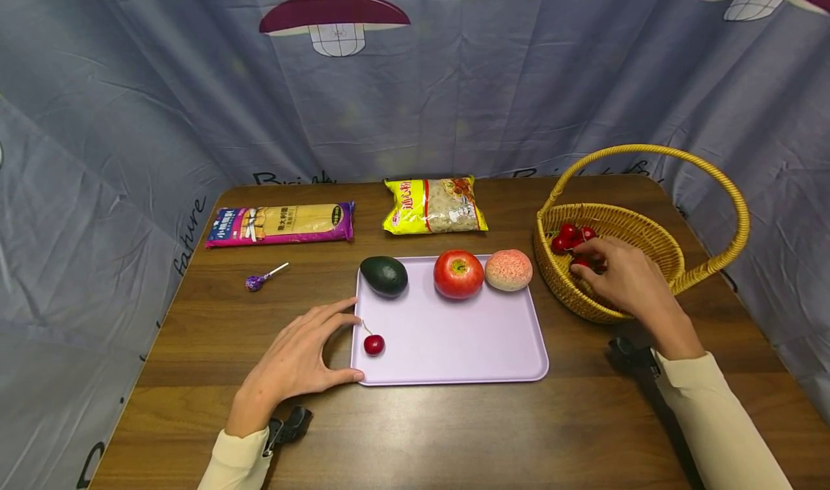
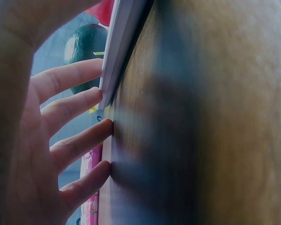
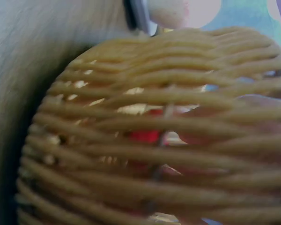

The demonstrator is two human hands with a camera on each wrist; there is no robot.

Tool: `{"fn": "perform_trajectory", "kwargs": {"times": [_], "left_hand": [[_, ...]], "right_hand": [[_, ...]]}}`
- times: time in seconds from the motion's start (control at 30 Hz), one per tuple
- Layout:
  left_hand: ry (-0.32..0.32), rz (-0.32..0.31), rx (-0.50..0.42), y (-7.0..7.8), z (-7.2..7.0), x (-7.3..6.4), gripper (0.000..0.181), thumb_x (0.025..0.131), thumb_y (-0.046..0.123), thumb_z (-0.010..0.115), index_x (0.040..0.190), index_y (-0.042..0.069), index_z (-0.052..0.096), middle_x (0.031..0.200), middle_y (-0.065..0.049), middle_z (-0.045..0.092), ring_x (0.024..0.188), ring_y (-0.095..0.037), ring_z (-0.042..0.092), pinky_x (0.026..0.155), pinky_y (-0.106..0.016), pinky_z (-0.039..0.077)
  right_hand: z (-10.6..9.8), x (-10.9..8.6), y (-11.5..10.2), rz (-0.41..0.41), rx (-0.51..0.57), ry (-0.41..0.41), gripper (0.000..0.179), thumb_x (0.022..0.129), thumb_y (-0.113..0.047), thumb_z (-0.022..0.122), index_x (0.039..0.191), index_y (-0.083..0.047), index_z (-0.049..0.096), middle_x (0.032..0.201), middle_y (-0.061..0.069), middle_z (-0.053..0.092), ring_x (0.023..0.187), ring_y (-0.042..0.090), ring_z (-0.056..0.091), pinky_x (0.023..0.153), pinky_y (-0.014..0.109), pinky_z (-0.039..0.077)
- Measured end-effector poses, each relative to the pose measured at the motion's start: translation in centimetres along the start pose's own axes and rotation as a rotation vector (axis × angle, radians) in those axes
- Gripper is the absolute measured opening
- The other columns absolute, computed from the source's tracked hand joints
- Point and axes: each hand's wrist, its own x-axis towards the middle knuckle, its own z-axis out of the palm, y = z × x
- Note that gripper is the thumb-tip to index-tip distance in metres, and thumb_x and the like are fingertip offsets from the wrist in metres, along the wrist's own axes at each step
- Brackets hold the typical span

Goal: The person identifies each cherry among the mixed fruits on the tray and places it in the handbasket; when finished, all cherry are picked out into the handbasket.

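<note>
My left hand [image 1: 295, 357] rests at the left side of a pale lilac tray [image 1: 454, 346], with thumb and fingertips touching its rim and the fingers spread. On the tray, near that hand, lies a dark red cherry [image 1: 374, 344] with a thin stem. Along the tray's far side are an avocado [image 1: 385, 276], a red apple [image 1: 458, 274] and a peach [image 1: 509, 270]. My right hand [image 1: 625, 277] reaches into a wicker basket [image 1: 648, 234], its thumb and fingers round a red cherry [image 1: 580, 261]. More red cherries [image 1: 568, 232] lie beside it. The basket's weave hides most of that hand in the right wrist view.
Behind the tray lies a yellow bag of pasta [image 1: 436, 205]. A purple pack of spaghetti [image 1: 282, 223] and a lollipop [image 1: 262, 279] are at the left on the wooden table [image 1: 454, 439]. The basket's tall handle [image 1: 733, 194] arches over the right side. A grey curtain [image 1: 428, 115] hangs behind.
</note>
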Motion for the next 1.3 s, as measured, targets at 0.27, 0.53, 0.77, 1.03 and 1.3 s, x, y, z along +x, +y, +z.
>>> {"fn": "perform_trajectory", "kwargs": {"times": [0.27, 0.53, 0.77, 1.03, 1.3], "left_hand": [[0.008, 0.003, -0.001, 0.0, -0.1, 0.0, 0.081, 0.077, 0.073, 0.086, 0.141, 0.027, 0.066, 0.168, 0.006, 0.045, 0.146, -0.027, 0.052, 0.111, -0.065, 0.047], [0.007, 0.006, 0.010, -0.1, 0.0, 0.1, 0.081, 0.076, 0.074, 0.086, 0.140, 0.028, 0.066, 0.169, 0.007, 0.044, 0.147, -0.025, 0.052, 0.111, -0.061, 0.048], [0.023, 0.022, 0.008, -0.1, 0.0, 0.1, 0.080, 0.077, 0.073, 0.086, 0.140, 0.027, 0.067, 0.168, 0.005, 0.046, 0.145, -0.026, 0.053, 0.109, -0.062, 0.049], [0.004, 0.009, 0.008, 0.0, 0.0, -0.1, 0.080, 0.078, 0.073, 0.085, 0.141, 0.027, 0.066, 0.169, 0.006, 0.043, 0.146, -0.027, 0.052, 0.110, -0.063, 0.048], [0.003, 0.011, 0.010, 0.0, 0.0, 0.0, 0.081, 0.078, 0.075, 0.084, 0.141, 0.027, 0.066, 0.169, 0.006, 0.043, 0.146, -0.027, 0.052, 0.110, -0.062, 0.048]], "right_hand": [[-1.2, 0.5, -3.0, -0.035, 0.001, 0.116, 0.033, 0.093, -0.021, 0.084, 0.122, -0.006, 0.075, 0.116, 0.021, 0.074, 0.094, 0.042, 0.072, 0.072, 0.063, 0.057], [-1.8, 0.7, -6.6, -0.133, 0.009, 0.187, 0.032, 0.091, -0.021, 0.086, 0.120, -0.010, 0.077, 0.109, 0.011, 0.074, 0.082, 0.029, 0.072, 0.062, 0.048, 0.055], [-1.2, 0.8, -9.6, -0.218, 0.028, 0.176, 0.033, 0.088, -0.017, 0.089, 0.119, -0.011, 0.078, 0.107, 0.010, 0.074, 0.081, 0.026, 0.070, 0.062, 0.048, 0.057], [0.8, 0.6, -12.5, -0.362, 0.052, 0.127, 0.037, 0.084, -0.020, 0.092, 0.117, -0.009, 0.077, 0.106, 0.009, 0.074, 0.071, 0.020, 0.063, 0.057, 0.040, 0.058], [2.5, 0.4, -15.3, -0.470, 0.069, 0.074, 0.036, 0.086, -0.024, 0.091, 0.117, -0.013, 0.077, 0.110, 0.006, 0.075, 0.086, 0.022, 0.074, 0.069, 0.043, 0.064]]}}
